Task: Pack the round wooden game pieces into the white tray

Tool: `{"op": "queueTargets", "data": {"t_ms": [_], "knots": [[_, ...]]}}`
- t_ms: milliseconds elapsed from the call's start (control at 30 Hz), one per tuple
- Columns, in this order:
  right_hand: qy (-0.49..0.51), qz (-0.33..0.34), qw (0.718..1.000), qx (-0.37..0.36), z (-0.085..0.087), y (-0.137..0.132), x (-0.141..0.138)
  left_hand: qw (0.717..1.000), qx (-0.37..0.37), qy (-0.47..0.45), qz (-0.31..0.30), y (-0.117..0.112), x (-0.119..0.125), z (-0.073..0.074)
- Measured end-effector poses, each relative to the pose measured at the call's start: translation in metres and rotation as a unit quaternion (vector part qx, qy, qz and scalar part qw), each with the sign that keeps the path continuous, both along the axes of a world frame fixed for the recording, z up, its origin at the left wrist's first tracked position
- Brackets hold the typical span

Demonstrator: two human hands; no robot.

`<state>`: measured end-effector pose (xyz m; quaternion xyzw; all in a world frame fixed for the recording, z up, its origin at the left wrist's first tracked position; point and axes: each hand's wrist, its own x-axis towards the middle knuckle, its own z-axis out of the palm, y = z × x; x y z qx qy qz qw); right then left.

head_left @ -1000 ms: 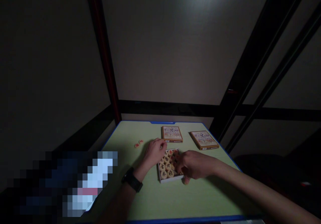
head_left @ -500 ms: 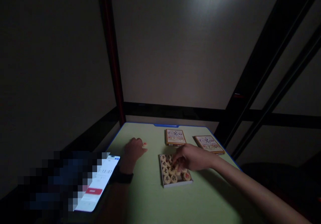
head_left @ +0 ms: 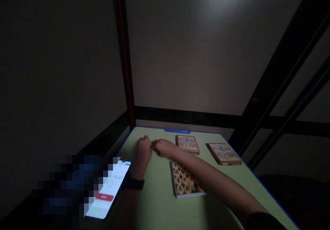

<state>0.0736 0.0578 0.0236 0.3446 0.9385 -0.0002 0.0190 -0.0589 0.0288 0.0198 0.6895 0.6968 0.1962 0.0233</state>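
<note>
Side by side on the far left of the green table point(head_left: 160, 202), my two hands almost touch. My left hand point(head_left: 144, 151) has its fingers curled, and whatever is in them is hidden. Beside it, my right hand point(head_left: 164, 148) is closed in a pinch; what it grips is too dark and small to make out. Under my right forearm stands a shallow open box point(head_left: 189, 195) of round wooden Chinese chess pieces point(head_left: 187, 188), marked in black and red. The forearm covers the box's right part.
Two flat Chinese chess boxes, one at the back point(head_left: 187, 143) and one at the right point(head_left: 224, 153), lie on the table. A phone point(head_left: 110, 188) with a lit timer screen is at the left edge. Behind the table rises a wall panel point(head_left: 193, 68).
My right hand has left the box of pieces and moved left to my left hand. The red-marked piece seen beside my left fingers is now hidden. The view has shifted slightly.
</note>
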Motion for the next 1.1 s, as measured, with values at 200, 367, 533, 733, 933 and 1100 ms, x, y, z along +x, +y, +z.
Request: {"op": "queueTargets", "data": {"t_ms": [200, 367, 533, 733, 933, 1100], "knots": [[0.053, -0.062, 0.997, 0.009, 0.010, -0.015, 0.025, 0.989, 0.110, -0.085, -0.052, 0.006, 0.008, 0.003], [0.224, -0.055, 0.973, -0.012, 0.028, -0.051, 0.080, 0.961, 0.141, -0.190, -0.140, 0.007, 0.023, -0.004], [0.290, -0.123, 0.945, -0.094, 0.035, -0.121, 0.125, 0.951, 0.133, -0.207, -0.190, -0.005, 0.047, -0.012], [0.338, -0.103, 0.923, -0.151, 0.011, -0.160, 0.135, 0.950, 0.108, -0.139, -0.257, -0.028, 0.067, -0.019], [0.317, -0.092, 0.936, -0.121, -0.007, -0.156, 0.135, 0.954, 0.077, -0.096, -0.274, -0.034, 0.069, -0.019], [0.270, -0.091, 0.953, -0.102, -0.005, -0.157, 0.133, 0.954, 0.069, -0.089, -0.279, -0.035, 0.069, -0.019]]}}
